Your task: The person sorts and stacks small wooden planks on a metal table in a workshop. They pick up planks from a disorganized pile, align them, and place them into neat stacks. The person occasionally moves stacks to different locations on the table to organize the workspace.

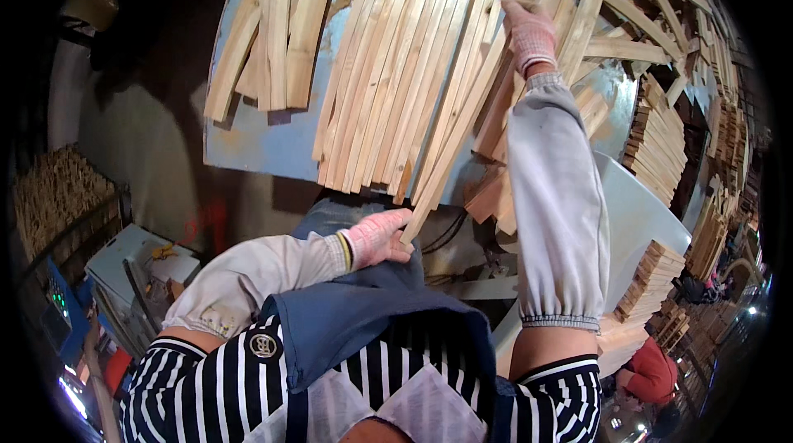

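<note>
A row of narrow pale wooden strips lies side by side on a worn blue table. At the right of this row, one wooden strip slants toward me, its near end past the table edge. My left hand, in a pink-and-white knit glove, is closed at that near end, with thumb and fingers on either side. My right hand, gloved alike, reaches far out and is closed at the strip's far end; its fingertips are partly hidden.
Thicker boards lie at the table's far left. Loose crossed pieces heap at the far right, with stacked strips beyond my right arm. A crate of sticks stands at left. Another person in red is at lower right.
</note>
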`<state>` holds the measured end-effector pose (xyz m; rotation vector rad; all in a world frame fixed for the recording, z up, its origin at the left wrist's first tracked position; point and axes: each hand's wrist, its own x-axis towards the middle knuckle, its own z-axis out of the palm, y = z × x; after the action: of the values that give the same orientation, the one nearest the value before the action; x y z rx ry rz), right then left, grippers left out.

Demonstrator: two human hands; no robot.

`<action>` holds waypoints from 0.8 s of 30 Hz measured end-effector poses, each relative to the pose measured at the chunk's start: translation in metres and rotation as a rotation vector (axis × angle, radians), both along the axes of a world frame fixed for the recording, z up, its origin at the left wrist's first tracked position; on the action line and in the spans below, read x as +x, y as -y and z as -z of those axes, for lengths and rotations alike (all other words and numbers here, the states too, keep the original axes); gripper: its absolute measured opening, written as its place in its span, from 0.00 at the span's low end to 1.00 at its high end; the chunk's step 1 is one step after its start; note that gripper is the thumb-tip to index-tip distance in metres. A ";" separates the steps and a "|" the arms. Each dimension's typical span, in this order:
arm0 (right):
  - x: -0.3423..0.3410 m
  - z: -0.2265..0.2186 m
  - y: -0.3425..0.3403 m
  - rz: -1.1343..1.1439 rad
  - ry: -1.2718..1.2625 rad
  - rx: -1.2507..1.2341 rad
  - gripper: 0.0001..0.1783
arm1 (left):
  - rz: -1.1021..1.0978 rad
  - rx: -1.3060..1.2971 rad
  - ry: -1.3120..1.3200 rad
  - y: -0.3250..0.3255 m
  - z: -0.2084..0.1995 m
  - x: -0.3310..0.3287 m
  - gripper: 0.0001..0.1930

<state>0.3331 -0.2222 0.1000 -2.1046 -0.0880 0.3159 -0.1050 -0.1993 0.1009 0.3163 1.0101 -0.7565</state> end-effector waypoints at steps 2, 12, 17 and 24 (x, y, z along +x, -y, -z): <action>0.002 -0.012 0.002 0.020 0.056 -0.007 0.27 | 0.024 0.044 0.004 0.009 0.002 0.009 0.23; -0.088 0.045 0.061 -0.103 0.030 -0.170 0.34 | -0.059 -0.143 0.170 0.042 0.029 0.023 0.18; -0.116 0.077 0.065 0.250 0.108 -0.092 0.35 | 0.210 0.574 -0.094 0.032 0.070 -0.015 0.33; -0.137 0.033 0.052 0.262 -0.064 -0.148 0.36 | 0.056 0.837 0.057 0.050 0.084 -0.003 0.26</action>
<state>0.1958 -0.2745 0.0667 -2.2183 0.2544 0.2373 -0.1083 -0.2493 0.0167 1.0823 1.2312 -0.3341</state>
